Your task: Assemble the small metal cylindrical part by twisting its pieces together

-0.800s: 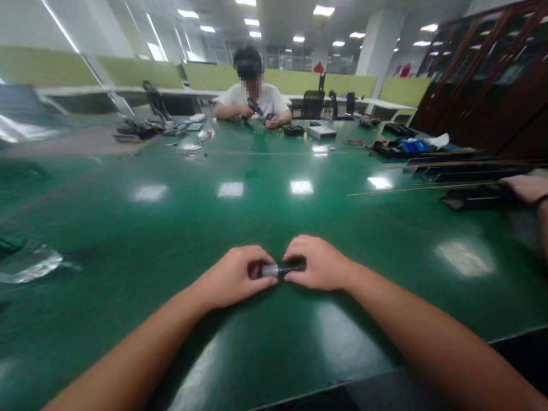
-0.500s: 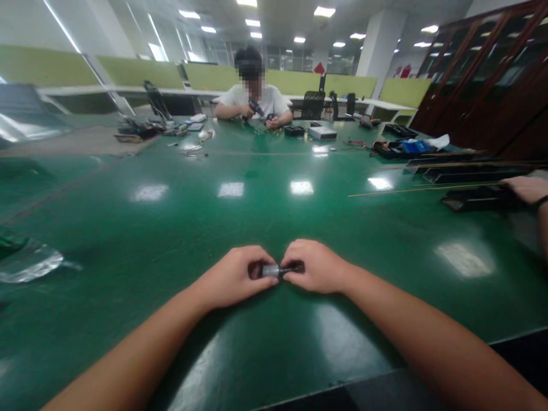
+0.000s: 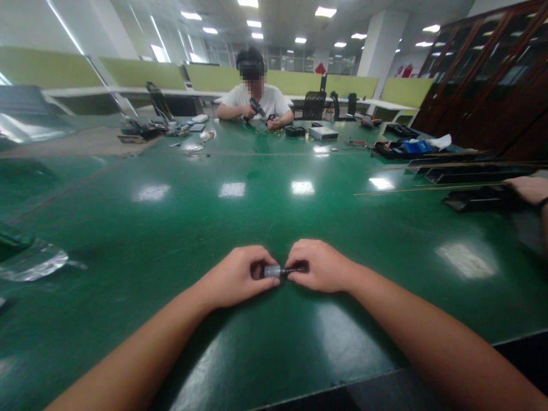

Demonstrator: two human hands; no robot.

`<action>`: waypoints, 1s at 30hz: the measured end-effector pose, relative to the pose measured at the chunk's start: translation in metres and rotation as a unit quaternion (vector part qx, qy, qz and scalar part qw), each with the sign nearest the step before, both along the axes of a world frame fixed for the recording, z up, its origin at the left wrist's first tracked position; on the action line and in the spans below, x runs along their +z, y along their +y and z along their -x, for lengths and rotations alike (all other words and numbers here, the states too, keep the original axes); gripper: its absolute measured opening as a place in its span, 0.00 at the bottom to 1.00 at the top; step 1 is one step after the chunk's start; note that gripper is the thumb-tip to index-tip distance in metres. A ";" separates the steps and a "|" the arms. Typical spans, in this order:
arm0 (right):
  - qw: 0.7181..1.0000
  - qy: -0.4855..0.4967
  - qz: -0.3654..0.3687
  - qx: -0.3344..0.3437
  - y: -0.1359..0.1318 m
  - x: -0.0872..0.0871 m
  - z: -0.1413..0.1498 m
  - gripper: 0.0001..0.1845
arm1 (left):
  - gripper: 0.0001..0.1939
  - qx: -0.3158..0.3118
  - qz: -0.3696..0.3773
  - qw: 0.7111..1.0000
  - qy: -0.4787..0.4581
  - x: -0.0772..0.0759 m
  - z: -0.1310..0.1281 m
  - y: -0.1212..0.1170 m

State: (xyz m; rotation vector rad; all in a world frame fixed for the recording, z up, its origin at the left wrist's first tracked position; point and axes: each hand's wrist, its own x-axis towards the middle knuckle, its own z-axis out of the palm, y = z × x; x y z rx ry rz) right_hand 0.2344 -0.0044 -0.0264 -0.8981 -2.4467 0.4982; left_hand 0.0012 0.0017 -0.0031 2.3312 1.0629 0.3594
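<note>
I see a broad glossy green counter point(image 3: 180, 217) mirroring the ceiling light panels point(image 3: 324, 11). Yellow-green partitions point(image 3: 141, 72) run along the far side, a white pillar point(image 3: 381, 40) rises behind them, and dark wooden glass-fronted cabinets point(image 3: 483, 74) line the right wall.

No text, label, brand, number or sign can be read anywhere in the frame. The red shape point(image 3: 319, 68) at upper centre, against the far wall, is too small and blurred to make out, and the blue item point(image 3: 411, 146) at right on the green table point(image 3: 171, 217) shows no legible print.
</note>
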 end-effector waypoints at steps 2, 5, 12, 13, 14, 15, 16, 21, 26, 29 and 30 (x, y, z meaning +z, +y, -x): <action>1.000 -0.001 -0.002 0.001 0.000 0.000 -0.001 0.05 | 0.12 0.001 0.005 1.000 -0.002 0.000 0.000 0.000; 1.000 -0.002 -0.002 0.003 0.001 0.000 -0.001 0.05 | 0.11 0.003 0.006 1.000 -0.004 0.000 0.000 0.000; 1.000 -0.004 0.004 0.001 0.001 0.000 0.000 0.05 | 0.11 0.006 0.003 1.000 -0.001 0.001 0.001 -0.001; 1.000 -0.004 0.004 0.000 0.001 0.000 -0.001 0.05 | 0.11 0.006 0.004 1.000 -0.001 0.001 0.001 -0.001; 1.000 -0.005 0.005 0.000 0.001 0.000 -0.001 0.04 | 0.11 0.006 0.004 1.000 -0.001 0.001 0.001 -0.001; 1.000 -0.006 0.006 0.000 0.001 0.001 -0.001 0.04 | 0.11 0.006 0.005 1.000 0.000 0.001 0.001 -0.001; 1.000 -0.006 0.006 -0.001 0.001 0.001 -0.002 0.04 | 0.11 0.005 0.005 1.000 0.000 0.001 0.001 -0.001; 1.000 -0.010 0.009 0.001 0.001 0.002 -0.004 0.04 | 0.11 0.008 0.005 1.000 0.002 0.002 0.000 0.000; 1.000 -0.015 0.010 -0.003 0.001 0.003 -0.006 0.04 | 0.12 0.005 0.003 1.000 0.000 0.002 0.001 -0.001; 1.000 -0.017 0.011 -0.004 0.001 0.005 -0.007 0.04 | 0.12 0.006 0.003 1.000 -0.001 0.002 0.002 -0.001; 1.000 -0.019 0.012 -0.005 0.001 0.005 -0.007 0.04 | 0.11 0.006 0.004 1.000 -0.001 0.002 0.002 -0.001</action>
